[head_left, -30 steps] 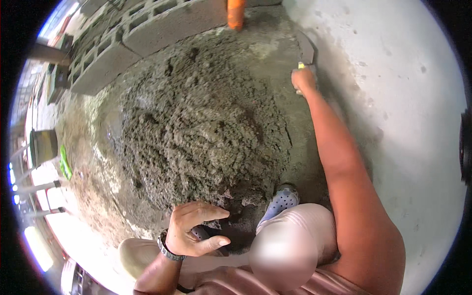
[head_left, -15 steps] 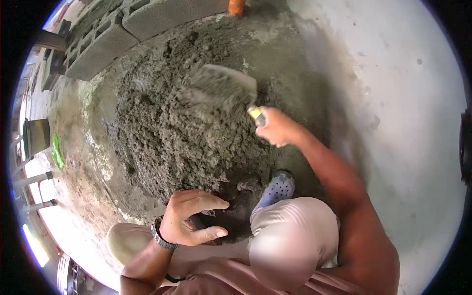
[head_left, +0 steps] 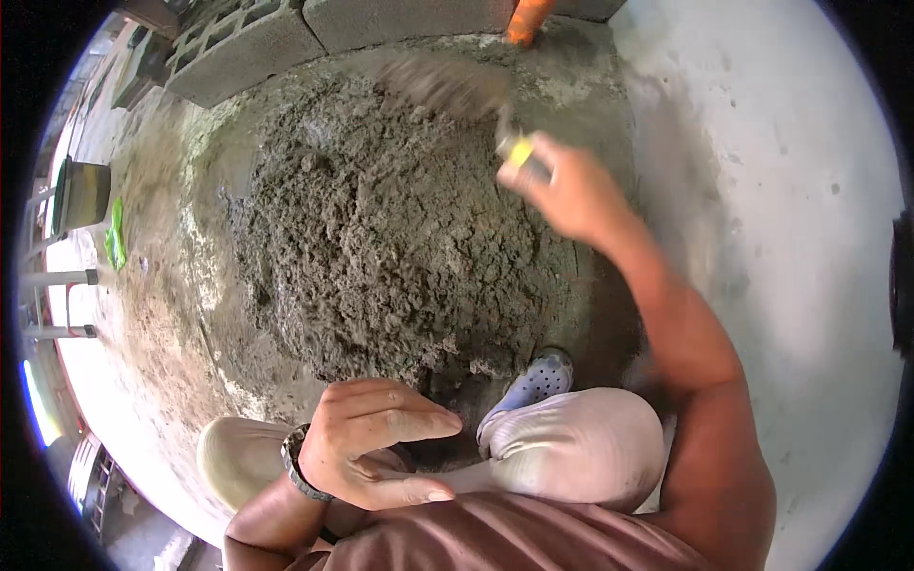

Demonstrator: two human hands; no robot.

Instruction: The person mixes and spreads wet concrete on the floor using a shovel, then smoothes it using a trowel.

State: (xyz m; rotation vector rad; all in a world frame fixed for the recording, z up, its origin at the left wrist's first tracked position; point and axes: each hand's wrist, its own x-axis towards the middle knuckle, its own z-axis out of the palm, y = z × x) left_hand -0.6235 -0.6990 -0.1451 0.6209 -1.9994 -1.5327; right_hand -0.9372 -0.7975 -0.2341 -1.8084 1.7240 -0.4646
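My right hand (head_left: 571,188) grips the handle of a trowel (head_left: 521,150) with a yellow band near its neck. The trowel's blade is smeared by motion over the far edge of a heap of wet grey mortar (head_left: 381,228), and grey mortar seems to lie on it. Close to my body, my left hand (head_left: 376,443) hangs in the air above my lap, holding nothing, with its thumb and fingers apart. A dark-banded watch circles that wrist. The heap spreads across the floor in front of my feet.
Grey hollow concrete blocks (head_left: 252,52) line the far side, with an orange pipe (head_left: 528,19) beside them. A pale wall (head_left: 762,190) rises at the right. Farther left are a dark bucket (head_left: 84,195) and a green plastic scrap (head_left: 115,235). My shoe (head_left: 543,381) stands at the heap's near edge.
My right hand has carried the trowel farther away, from over the heap toward the blocks. My left hand stays open in nearly the same place. The view has shifted a little.
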